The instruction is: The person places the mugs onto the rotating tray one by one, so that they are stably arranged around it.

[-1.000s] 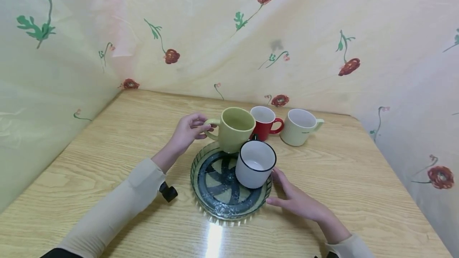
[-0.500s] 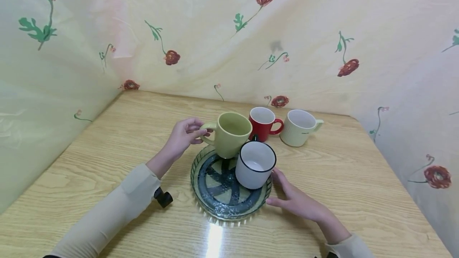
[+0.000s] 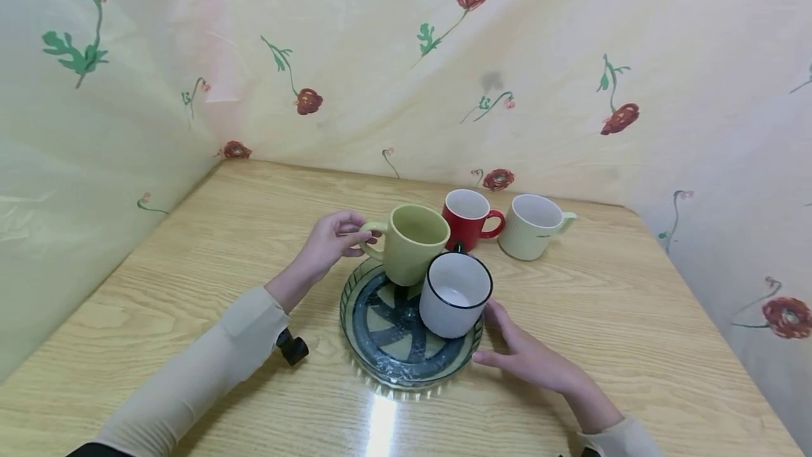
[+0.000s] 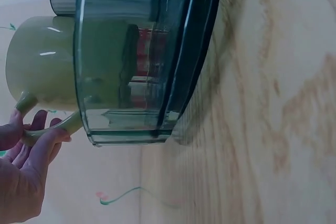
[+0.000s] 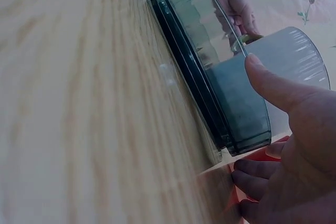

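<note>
My left hand (image 3: 326,244) pinches the handle of a yellow-green mug (image 3: 411,256) between thumb and fingers. This mug sits over the back left of a round glass dish (image 3: 383,338) with a dark pinwheel-patterned base. In the left wrist view the lower part of the mug (image 4: 44,69) shows through the dish's tinted wall. Close beside it, a white mug with a black rim (image 3: 444,312) stands in the dish on the right. My right hand (image 3: 529,358) is spread at the dish's right side; in the right wrist view its thumb (image 5: 268,80) lies at the rim.
Behind the dish stand a red mug with a white inside (image 3: 463,231) and a pale ribbed mug (image 3: 523,235) on the wooden table (image 3: 634,316). A flower-printed cloth (image 3: 380,55) hangs along the back and sides.
The yellow-green mug has come nearer and lower, from the dish's back edge to inside its rim, with my left hand on its handle. My right hand stays at the dish.
</note>
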Motion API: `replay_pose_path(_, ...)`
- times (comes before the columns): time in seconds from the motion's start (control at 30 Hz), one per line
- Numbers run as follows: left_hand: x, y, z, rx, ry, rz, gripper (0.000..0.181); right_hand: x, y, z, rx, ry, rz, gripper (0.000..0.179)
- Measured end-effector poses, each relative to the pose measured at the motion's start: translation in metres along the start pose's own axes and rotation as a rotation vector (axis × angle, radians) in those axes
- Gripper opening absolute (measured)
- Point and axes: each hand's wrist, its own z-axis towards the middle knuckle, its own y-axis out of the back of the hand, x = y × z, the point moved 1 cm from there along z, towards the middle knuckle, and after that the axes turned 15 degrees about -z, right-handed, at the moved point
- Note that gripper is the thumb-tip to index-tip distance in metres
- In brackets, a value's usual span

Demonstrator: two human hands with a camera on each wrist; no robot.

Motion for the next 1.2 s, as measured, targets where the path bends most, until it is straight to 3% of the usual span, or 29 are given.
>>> replay_pose_path(0.37, 0.009, -0.003, 0.000, 0.032, 0.025, 0.008, 0.017, 0.000, -0.004, 0.001, -0.015, 0.001, 0.022, 0.096)
replay_pose_path(0.7, 0.013, 0.002, 0.000, 0.101, 0.039, 0.003, 0.021, 0.000, -0.006, 0.000, -0.021, 0.002, 0.035, 0.097)
replay_pose_path(1.2, 0.018, 0.006, 0.009, 0.087, 0.093, 0.009, 0.019, 0.004, -0.004, -0.001, -0.025, 0.036, 0.047, 0.095)
